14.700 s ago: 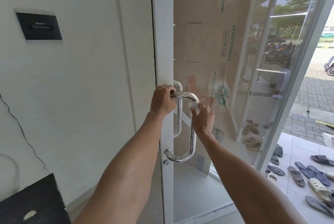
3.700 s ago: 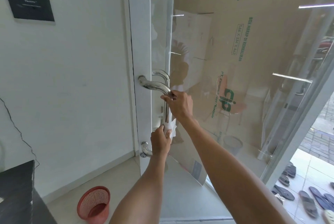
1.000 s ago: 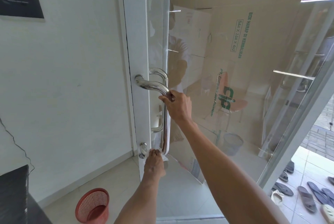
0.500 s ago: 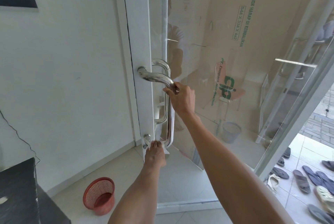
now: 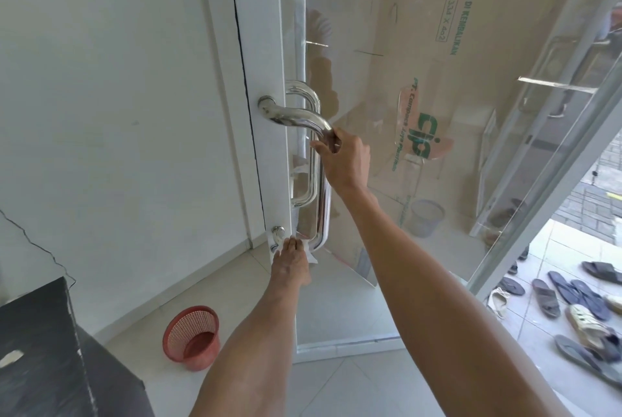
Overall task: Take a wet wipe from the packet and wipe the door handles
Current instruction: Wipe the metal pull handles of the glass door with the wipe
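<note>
Glass door fills the middle of the frame, its steel handle mid-wipe. Right hand is closed round the upper bend, steadying it; left hand pinches the wet wipe against the bottom curve. Next move, I'd guess: the outside handle.

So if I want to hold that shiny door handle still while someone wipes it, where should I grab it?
Probably high on the door handle, on the straight upright bar just under the top bend, coming from the open glass side, as the right hand does. The bar is round and slim enough to wrap fingers around, and that leaves the bottom bend free for the left hand pressing the wet wipe.
</note>
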A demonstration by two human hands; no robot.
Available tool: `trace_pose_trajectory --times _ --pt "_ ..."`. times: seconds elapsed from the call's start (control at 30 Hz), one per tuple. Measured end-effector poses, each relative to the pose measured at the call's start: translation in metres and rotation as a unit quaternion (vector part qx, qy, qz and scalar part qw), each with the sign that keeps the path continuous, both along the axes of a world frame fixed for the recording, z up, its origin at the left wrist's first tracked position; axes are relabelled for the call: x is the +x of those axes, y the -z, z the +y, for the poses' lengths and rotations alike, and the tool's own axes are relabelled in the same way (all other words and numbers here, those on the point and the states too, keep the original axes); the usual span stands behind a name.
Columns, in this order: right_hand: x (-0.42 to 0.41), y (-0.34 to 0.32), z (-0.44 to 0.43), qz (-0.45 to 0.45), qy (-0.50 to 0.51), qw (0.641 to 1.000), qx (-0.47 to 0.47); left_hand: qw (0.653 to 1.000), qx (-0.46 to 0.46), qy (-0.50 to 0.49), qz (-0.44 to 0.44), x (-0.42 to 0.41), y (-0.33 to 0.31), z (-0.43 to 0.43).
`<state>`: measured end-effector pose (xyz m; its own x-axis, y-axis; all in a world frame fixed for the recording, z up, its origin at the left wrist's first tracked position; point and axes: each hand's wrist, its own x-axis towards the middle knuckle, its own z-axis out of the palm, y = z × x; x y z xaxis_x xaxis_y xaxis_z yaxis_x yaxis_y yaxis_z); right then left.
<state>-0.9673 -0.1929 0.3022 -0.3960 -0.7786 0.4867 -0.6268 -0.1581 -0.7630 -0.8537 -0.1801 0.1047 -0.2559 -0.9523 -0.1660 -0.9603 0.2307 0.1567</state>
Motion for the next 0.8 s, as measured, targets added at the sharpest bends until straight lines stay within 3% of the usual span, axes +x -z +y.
trace_pose_trajectory --times 0.8 --pt "0.006 0.012 -0.025 -0.007 0.017 1.000 0.015 1.000 0.008 -0.012 -0.017 -0.001 -0.006 -0.020"
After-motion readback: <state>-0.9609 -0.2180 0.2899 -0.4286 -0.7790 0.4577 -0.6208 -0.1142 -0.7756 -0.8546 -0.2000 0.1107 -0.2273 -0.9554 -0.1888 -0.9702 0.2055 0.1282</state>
